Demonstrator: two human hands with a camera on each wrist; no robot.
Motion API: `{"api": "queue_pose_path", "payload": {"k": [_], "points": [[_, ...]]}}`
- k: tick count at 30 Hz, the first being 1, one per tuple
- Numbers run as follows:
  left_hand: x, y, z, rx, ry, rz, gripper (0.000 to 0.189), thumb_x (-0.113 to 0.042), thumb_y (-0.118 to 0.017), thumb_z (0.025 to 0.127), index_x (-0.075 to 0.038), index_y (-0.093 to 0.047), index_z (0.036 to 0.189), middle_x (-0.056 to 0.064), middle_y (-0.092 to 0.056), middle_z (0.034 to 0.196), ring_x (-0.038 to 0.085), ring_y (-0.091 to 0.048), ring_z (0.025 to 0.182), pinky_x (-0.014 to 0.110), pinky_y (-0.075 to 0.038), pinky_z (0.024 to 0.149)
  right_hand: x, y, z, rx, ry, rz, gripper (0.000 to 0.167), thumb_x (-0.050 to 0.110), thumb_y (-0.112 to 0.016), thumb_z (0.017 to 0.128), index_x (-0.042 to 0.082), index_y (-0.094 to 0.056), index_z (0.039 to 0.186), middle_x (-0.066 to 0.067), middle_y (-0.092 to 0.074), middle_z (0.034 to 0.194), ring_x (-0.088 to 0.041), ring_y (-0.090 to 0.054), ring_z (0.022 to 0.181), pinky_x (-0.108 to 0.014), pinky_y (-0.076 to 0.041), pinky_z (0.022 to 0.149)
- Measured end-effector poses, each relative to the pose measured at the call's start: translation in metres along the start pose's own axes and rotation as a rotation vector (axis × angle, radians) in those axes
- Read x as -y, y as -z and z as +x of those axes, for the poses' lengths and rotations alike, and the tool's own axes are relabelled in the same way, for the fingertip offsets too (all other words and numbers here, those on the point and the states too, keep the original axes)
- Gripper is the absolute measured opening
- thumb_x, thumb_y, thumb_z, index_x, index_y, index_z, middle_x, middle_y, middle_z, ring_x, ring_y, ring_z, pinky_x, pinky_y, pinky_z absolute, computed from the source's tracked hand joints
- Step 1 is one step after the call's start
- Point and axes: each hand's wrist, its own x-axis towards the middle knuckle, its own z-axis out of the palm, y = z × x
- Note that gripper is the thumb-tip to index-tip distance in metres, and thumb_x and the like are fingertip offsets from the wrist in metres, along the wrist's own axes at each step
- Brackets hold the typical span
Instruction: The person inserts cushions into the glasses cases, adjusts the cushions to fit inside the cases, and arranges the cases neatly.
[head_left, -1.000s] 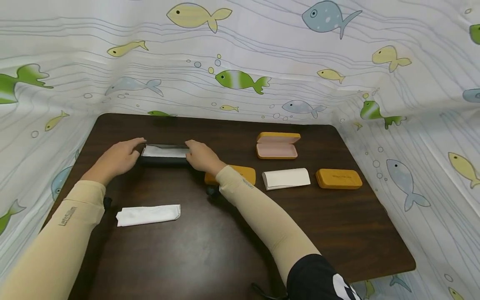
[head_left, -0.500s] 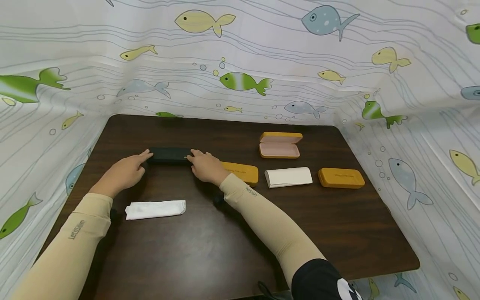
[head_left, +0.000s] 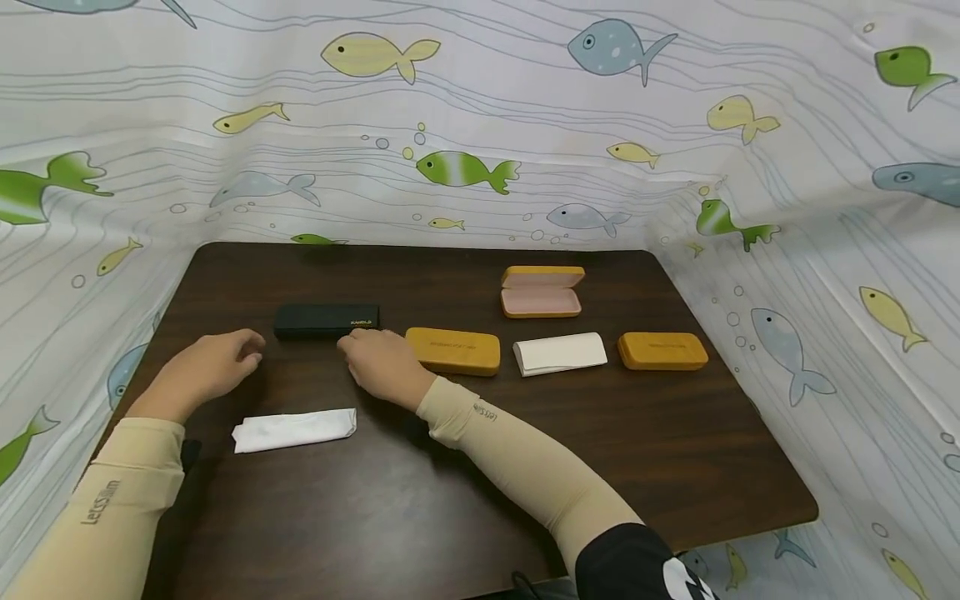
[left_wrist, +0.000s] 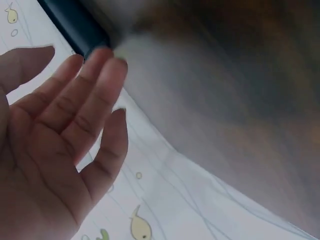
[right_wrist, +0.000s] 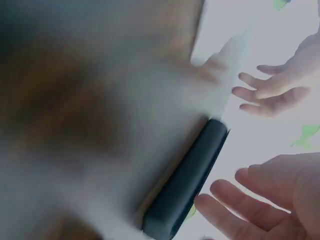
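A dark green glasses case [head_left: 326, 322] with small gold lettering lies closed near the back left of the table. To its left, my left hand [head_left: 206, 371] hovers empty, its fingers loosely bent in the left wrist view [left_wrist: 75, 125]. My right hand [head_left: 384, 364] is just in front of the case's right end, fingers relaxed and holding nothing. In the right wrist view the dark case [right_wrist: 185, 180] lies beside the fingertips of that hand [right_wrist: 265, 200]; whether they touch cannot be told. A folded white cloth [head_left: 294, 430] lies in front of both hands.
A closed yellow case [head_left: 453, 352] sits right of my right hand. Farther right are a folded cream cloth [head_left: 560, 354], another closed yellow case [head_left: 663, 352] and an open yellow case [head_left: 542, 302] with pink lining. Fish-print curtain [head_left: 480, 108] surrounds the dark wooden table [head_left: 360, 525].
The dark case was open with white cloth inside; its lid is now closed. Both hands have come off it and drawn back toward me.
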Motion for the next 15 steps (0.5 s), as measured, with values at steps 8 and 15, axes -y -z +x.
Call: {"api": "queue_pose_path", "payload": {"k": [8, 15], "points": [[0.001, -0.011, -0.028, 0.046, -0.047, -0.07, 0.042, -0.025, -0.068, 0.098, 0.01, -0.059, 0.119, 0.02, -0.068, 0.096, 0.039, -0.066, 0.086, 0.054, -0.053, 0.071, 0.017, -0.004, -0.007, 0.315, -0.032, 0.34, 0.035, 0.038, -0.063, 0.102, 0.017, -0.066, 0.129, 0.005, -0.063, 0.115, -0.004, -0.057, 0.096, -0.018, -0.048, 0.078], [-0.012, -0.022, -0.035, 0.13, -0.068, -0.106, 0.043, -0.034, -0.075, 0.092, 0.003, -0.062, 0.109, 0.003, -0.056, 0.084, 0.019, -0.052, 0.071, 0.035, -0.044, 0.061, 0.019, -0.01, -0.01, 0.347, -0.044, 0.344, 0.035, 0.043, -0.065, 0.099, 0.018, -0.068, 0.124, 0.006, -0.062, 0.113, -0.004, -0.056, 0.096, -0.017, -0.047, 0.079]]}}
